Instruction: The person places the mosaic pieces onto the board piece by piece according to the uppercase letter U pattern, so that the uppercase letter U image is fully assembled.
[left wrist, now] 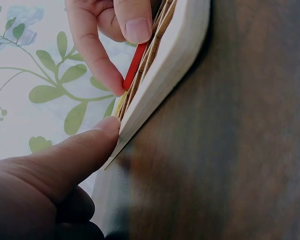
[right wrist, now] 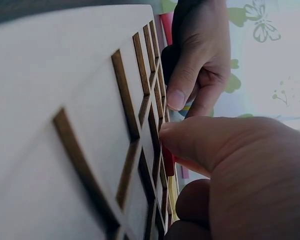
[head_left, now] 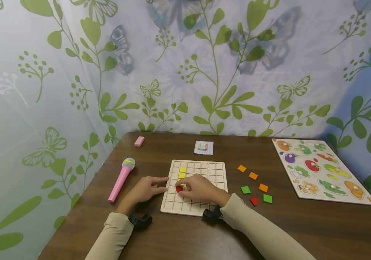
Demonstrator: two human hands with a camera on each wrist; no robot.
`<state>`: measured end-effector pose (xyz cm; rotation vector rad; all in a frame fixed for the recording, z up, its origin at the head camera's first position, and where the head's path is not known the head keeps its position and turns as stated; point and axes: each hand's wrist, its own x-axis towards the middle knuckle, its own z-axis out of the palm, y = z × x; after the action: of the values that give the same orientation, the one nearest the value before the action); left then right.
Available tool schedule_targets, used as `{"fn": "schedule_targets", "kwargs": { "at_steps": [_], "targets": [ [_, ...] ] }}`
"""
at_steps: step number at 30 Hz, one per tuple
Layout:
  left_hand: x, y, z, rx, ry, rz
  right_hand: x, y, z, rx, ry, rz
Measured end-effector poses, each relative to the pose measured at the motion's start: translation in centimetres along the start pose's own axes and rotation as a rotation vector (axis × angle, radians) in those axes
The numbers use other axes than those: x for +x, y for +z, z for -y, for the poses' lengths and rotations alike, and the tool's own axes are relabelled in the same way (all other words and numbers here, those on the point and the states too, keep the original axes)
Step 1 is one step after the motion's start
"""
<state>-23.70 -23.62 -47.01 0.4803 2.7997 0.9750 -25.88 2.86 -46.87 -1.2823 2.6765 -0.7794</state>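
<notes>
A wooden grid board (head_left: 218, 165) lies on the table with a column of yellow tiles (head_left: 182, 169) in its left part. My right hand (head_left: 200, 188) is over the board and pinches a red tile (head_left: 179, 189) between thumb and fingers, just below the yellow column. In the left wrist view the red tile (left wrist: 134, 67) stands tilted against the grid; in the right wrist view the thumb (right wrist: 185, 137) rests on it. My left hand (head_left: 146, 189) touches the board's left edge with extended index finger and thumb; the remaining fingers are bent.
Right of the board lie loose orange tiles (head_left: 253, 176), green tiles (head_left: 245, 190) and a red rounded tile (head_left: 254, 200). A patterned card (head_left: 204, 147) lies behind it. Further out are a vegetable puzzle board (head_left: 328, 169), a pink microphone (head_left: 120, 180) and a pink block (head_left: 139, 141).
</notes>
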Motion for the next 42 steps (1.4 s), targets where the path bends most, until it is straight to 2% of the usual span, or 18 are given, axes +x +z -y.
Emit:
{"fn": "schedule_targets", "kwargs": {
  "at_steps": [28, 42],
  "targets": [
    [0.03, 0.02, 0.16, 0.0, 0.017, -0.003, 0.03, 0.09, 0.2, -0.018, 0.023, -0.002],
    [0.01, 0.04, 0.19, 0.003, 0.015, -0.001, -0.11, 0.02, 0.4, 0.011, 0.03, -0.025]
  ]
}}
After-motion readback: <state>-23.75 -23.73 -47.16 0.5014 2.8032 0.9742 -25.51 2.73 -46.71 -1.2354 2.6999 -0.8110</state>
